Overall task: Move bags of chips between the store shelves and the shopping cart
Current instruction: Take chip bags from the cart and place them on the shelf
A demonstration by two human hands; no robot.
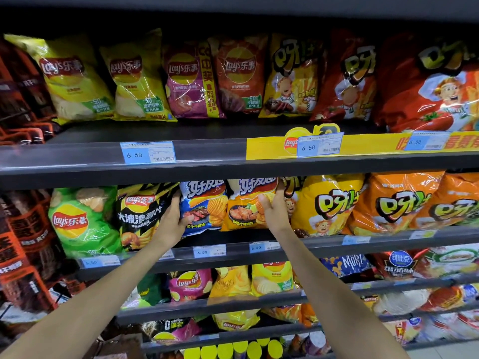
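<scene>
On the second shelf (233, 257) stand a blue chip bag (204, 203) and, right of it, an orange chip bag (246, 206). My left hand (172, 224) grips the blue bag's left edge, thumb on its front. My right hand (276, 211) grips the orange bag's right edge, thumb across its front. Both bags stand upright on the shelf between my hands. No shopping cart is in view.
A black Lay's bag (140, 216) and a green Lay's bag (83, 221) stand left of my hands, yellow and orange bags (326, 206) to the right. The top shelf (207, 151) holds Lay's bags (140, 76) above. Lower shelves carry more snacks.
</scene>
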